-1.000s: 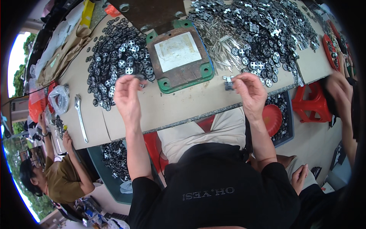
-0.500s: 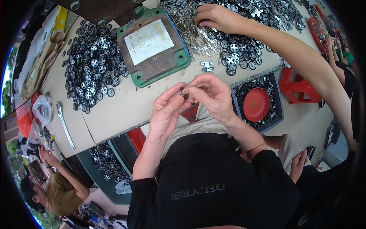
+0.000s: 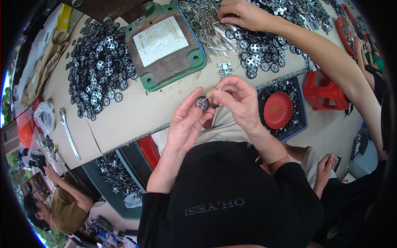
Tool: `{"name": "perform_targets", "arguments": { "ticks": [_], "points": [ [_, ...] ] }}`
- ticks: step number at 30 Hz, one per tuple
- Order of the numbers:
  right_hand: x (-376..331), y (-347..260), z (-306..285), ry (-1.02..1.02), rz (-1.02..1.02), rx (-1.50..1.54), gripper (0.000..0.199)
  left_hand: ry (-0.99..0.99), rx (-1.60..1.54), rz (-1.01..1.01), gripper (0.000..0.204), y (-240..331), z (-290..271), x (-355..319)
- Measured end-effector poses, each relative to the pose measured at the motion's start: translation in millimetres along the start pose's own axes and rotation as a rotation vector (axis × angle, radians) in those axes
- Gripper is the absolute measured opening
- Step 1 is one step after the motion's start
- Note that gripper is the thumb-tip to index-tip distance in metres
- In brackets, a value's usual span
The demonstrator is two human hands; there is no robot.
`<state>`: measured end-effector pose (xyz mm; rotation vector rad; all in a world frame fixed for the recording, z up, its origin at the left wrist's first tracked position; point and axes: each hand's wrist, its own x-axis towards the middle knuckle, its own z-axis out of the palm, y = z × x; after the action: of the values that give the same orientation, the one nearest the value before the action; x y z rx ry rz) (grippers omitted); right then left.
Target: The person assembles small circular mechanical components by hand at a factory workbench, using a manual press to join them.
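Note:
Between the thumb and fingers of my left hand [image 3: 184, 124] is a small black toy wheel [image 3: 202, 103] with silver spokes, its face turned up. My right hand [image 3: 238, 103] pinches a thin metal pin [image 3: 216, 91]. One end of the pin meets the wheel near its hub; whether it has entered the hole I cannot tell. Just past my fingers on the table lies a small silver chassis piece [image 3: 225, 69]. Beyond it are a heap of pins [image 3: 202, 20] and a pile of wheels [image 3: 264, 53].
Another person's hand [image 3: 244, 15] reaches over the pins from the right. A green metal press base [image 3: 159, 82] stands beside a larger wheel pile [image 3: 99, 70]. A wrench [image 3: 69, 134] lies at left. Below the table edge are a bin holding a red bowl [image 3: 278, 110] and a red stool [image 3: 326, 93].
My left hand has turned the wheel from edge-on to face up. The pin in my right hand now slants onto it. The other person's hand has shifted slightly right over the pins.

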<state>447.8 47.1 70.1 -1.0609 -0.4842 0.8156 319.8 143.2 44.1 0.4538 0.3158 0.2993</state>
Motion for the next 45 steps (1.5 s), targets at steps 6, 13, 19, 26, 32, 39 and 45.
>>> {"name": "perform_targets", "arguments": {
  "ticks": [6, 13, 19, 26, 32, 39, 45],
  "points": [
    [-7.9, 4.0, -0.2, -0.017, -0.026, -0.014, 0.015, -0.025, -0.1, 0.03, 0.043, -6.3, -1.3, -0.8],
    [-8.1, 3.1, -1.6, -0.023, -0.089, -0.141, 0.014, -0.009, -0.115, -0.008, 0.043, -5.0, 0.6, -3.1],
    [-6.7, -4.6, -0.7, -0.149, -0.63, -0.772, 0.01, 0.111, 0.258, 0.255, 0.04, -11.8, 8.0, -2.3],
    [-10.8, 2.5, -6.9, -0.052, -0.09, -0.292, 0.016, 0.052, 0.149, 0.11, 0.036, -8.6, 6.4, 3.7],
    [25.0, -34.9, -58.6, 0.203, -0.209, -0.976, 0.02, 0.172, 0.104, 0.009, 0.033, -2.0, 2.5, 5.4],
    [36.7, -44.4, -83.2, 0.224, -0.071, -1.371, 0.024, 0.167, 0.114, 0.021, 0.033, 0.7, -1.1, 9.1],
    [52.2, -33.7, -87.0, 0.198, -0.234, -1.341, 0.023, 0.182, 0.146, 0.015, 0.035, -0.1, -4.7, 9.3]
  ]
}}
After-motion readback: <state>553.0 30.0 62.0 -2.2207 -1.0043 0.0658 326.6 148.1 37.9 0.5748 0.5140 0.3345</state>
